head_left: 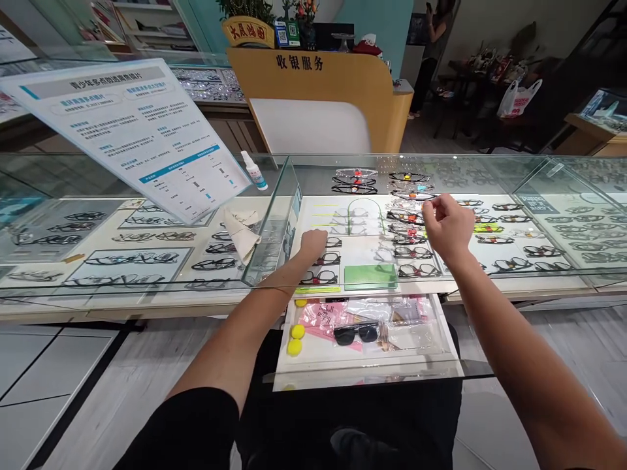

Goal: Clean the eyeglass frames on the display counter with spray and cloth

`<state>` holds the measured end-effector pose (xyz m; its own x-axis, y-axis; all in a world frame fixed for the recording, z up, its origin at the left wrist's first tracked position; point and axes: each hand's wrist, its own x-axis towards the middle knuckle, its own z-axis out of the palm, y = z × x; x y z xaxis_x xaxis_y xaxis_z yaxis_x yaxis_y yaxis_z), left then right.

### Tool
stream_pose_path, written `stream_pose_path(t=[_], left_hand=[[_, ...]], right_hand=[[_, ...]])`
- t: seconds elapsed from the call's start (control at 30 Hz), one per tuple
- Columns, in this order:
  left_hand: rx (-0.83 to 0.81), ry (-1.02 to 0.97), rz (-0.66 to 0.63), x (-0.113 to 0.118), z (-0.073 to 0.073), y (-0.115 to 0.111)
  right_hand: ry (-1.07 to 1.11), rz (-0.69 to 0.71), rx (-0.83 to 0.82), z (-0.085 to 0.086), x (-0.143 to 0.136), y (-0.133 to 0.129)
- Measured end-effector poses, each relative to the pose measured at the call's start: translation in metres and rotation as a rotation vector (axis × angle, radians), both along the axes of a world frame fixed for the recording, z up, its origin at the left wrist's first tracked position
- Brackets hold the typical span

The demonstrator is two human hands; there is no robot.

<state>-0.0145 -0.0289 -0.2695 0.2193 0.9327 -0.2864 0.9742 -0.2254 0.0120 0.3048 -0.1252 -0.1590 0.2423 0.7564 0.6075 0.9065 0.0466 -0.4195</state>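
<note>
My left hand (313,245) is closed, knuckles up, over the glass counter beside black-framed eyeglasses (321,277). Its fingertips are hidden, so anything in them is out of sight. My right hand (449,230) is curled in a pinch at the right end of a column of eyeglasses (410,234). The thumb and forefinger are close to the ends of the frames; I cannot make out what is between them. Further back, two small stacks of eyeglasses with coloured tags (354,181) lie side by side. A green rectangular sheet (371,276) sits between the hands.
An open drawer (289,362) below holds sunglasses (356,333), yellow round cases (294,346) and pink packets. Leftward are an upright glass pane (274,222), a cloth (241,234), a spray bottle (254,171) and a printed sheet (132,137). A person (435,46) stands far back.
</note>
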Motion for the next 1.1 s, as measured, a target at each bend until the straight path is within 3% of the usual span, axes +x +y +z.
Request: stream_pose_path(t=[0.13,0.3,0.47,0.57,0.63,0.73,0.9,1.0,1.1], left_hand=[[0.031,-0.056,-0.015,0.003,0.008,-0.035],[-0.058,-0.110,-0.117,0.002,0.026,-0.105],[-0.261,-0.176,-0.231,-0.029,0.072,-0.180],[-0.439,-0.442,-0.247,-0.069,0.108,-0.201],[-0.507,-0.569,-0.156,-0.102,0.126,-0.201],[-0.433,-0.680,0.033,-0.153,0.134,-0.187],[0.057,-0.680,0.349,-0.219,0.120,-0.150],[0.293,-0.502,0.552,-0.236,0.108,-0.123],[0.366,-0.361,0.643,-0.240,0.098,-0.097]], right_hand=[[-0.179,0.228,-0.122,0.021,-0.022,0.044],[-0.393,0.523,-0.330,0.032,-0.053,0.136],[-0.519,0.583,-0.544,0.027,-0.076,0.202],[-0.546,0.574,-0.622,0.027,-0.085,0.223],[-0.565,0.564,-0.668,0.028,-0.091,0.231],[-0.593,0.543,-0.717,0.031,-0.100,0.236],[-0.624,0.522,-0.775,0.035,-0.112,0.231],[-0.626,0.508,-0.804,0.038,-0.115,0.224],[-0.620,0.496,-0.814,0.040,-0.116,0.214]])
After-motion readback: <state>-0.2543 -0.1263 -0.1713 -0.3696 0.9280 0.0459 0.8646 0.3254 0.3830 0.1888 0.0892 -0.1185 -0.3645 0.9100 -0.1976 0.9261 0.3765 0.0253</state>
